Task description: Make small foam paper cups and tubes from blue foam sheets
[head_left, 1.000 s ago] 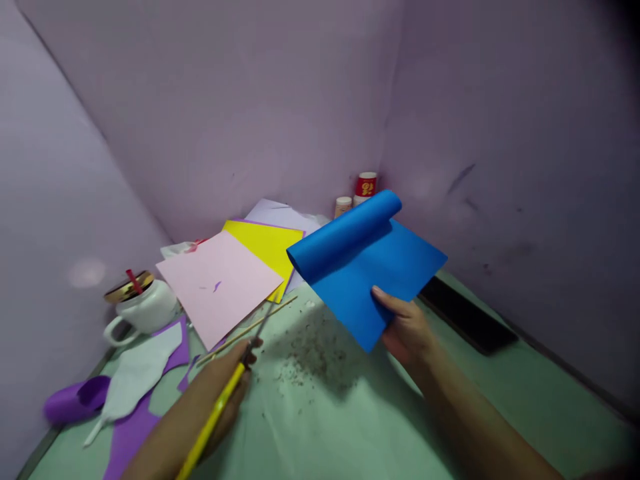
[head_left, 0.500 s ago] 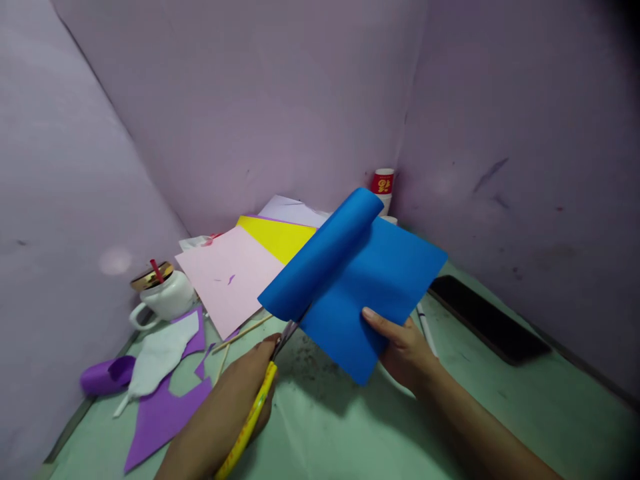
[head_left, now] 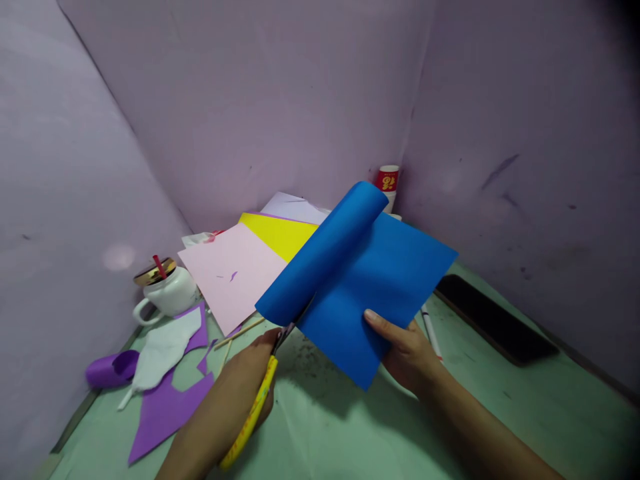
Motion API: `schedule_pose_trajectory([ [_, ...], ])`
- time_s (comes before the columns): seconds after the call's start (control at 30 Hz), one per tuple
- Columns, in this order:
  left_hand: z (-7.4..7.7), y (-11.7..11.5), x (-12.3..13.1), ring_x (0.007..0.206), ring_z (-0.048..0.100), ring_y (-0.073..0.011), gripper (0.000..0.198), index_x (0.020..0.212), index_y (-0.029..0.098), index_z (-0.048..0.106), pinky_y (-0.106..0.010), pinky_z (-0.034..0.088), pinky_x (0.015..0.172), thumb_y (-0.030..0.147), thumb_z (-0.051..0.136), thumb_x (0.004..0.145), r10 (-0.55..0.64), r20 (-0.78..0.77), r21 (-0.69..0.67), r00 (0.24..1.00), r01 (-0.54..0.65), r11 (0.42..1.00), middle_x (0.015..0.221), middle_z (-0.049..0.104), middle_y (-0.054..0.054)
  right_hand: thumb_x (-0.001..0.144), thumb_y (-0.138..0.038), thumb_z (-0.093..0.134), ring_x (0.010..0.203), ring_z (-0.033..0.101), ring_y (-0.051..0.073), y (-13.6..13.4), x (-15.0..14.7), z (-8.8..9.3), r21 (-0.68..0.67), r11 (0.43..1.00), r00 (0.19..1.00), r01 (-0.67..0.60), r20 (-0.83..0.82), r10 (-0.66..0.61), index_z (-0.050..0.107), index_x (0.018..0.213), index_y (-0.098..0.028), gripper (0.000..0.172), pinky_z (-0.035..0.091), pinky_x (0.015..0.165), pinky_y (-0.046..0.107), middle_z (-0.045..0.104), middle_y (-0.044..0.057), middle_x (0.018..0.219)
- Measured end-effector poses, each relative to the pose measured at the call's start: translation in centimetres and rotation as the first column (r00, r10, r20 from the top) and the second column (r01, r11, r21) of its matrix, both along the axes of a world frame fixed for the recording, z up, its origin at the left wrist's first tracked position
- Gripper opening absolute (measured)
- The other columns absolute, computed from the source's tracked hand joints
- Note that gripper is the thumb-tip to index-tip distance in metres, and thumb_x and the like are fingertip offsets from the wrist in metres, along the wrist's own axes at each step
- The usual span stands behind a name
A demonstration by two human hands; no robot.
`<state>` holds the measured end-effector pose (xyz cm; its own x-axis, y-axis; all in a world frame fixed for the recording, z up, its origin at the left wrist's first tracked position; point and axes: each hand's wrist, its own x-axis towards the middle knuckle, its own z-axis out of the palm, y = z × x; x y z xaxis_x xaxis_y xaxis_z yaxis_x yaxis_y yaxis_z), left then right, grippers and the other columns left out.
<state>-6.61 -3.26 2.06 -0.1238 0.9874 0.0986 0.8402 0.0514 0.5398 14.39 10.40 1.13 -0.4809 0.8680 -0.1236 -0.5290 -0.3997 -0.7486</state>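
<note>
My left hand [head_left: 245, 380] grips a pair of scissors [head_left: 255, 413] with yellow handles. Their blades reach into the near left edge of a blue sheet of paper [head_left: 385, 280], at the foot of its curled part. That far left side of the sheet is rolled over into a loose tube. With the thumb on top and the fingers underneath, my right hand [head_left: 407, 350] pinches the sheet near its lower right edge. The paper is held up above the table, and its shadow falls below.
On the left lie purple paper scraps [head_left: 167, 413], a white cutout [head_left: 165, 350] and a white mug [head_left: 173, 293]. Behind the blue sheet are pink paper [head_left: 233, 277] and yellow paper [head_left: 280, 233]. A red cup [head_left: 387, 179] stands at the back. On the right lie a phone [head_left: 495, 320] and a white pen [head_left: 431, 330].
The scissor blades reach slightly further into the blue sheet. The view has shifted a little, and both hands keep their hold.
</note>
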Motion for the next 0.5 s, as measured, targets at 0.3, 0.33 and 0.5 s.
schedule_pose_trajectory([
  [0.3, -0.31, 0.09, -0.31, 0.098, 0.065, -0.0241, 0.055, 0.133, 0.023, 0.044, -0.038, 0.052, 0.087, 0.015, 0.045, 0.079, -0.003, 0.003, -0.017, 1.000, 0.003, 1.000, 0.112, 0.067, -0.010, 0.063, -0.030, 0.083, 0.109, 0.063, 0.036, -0.11, -0.17, -0.01, 0.010, 0.999, 0.998, 0.051, -0.023, -0.051, 0.034, 0.145, -0.027, 0.096, 0.049, 0.095, 0.054, 0.063, 0.012, 0.127],
  [0.33, -0.35, 0.11, -0.33, 0.098, 0.065, -0.0243, 0.055, 0.133, 0.023, 0.045, -0.039, 0.052, 0.088, 0.015, 0.046, 0.079, -0.002, 0.007, -0.023, 1.000, 0.002, 1.000, 0.113, 0.066, -0.010, 0.063, -0.030, 0.083, 0.110, 0.063, 0.036, -0.14, -0.16, -0.05, 0.009, 0.999, 0.999, 0.051, -0.019, -0.050, 0.033, 0.145, -0.028, 0.096, 0.049, 0.095, 0.054, 0.063, 0.012, 0.127],
  [0.5, -0.33, 0.31, -0.23, 0.099, 0.065, -0.0238, 0.058, 0.132, 0.024, 0.045, -0.038, 0.051, 0.089, 0.013, 0.047, 0.075, -0.012, -0.004, -0.018, 1.000, 0.012, 1.000, 0.118, 0.065, -0.010, 0.061, -0.031, 0.084, 0.109, 0.063, 0.037, -0.22, -0.15, -0.13, 0.003, 0.999, 0.999, 0.046, 0.005, -0.046, 0.033, 0.145, -0.029, 0.098, 0.049, 0.095, 0.055, 0.063, 0.011, 0.127],
])
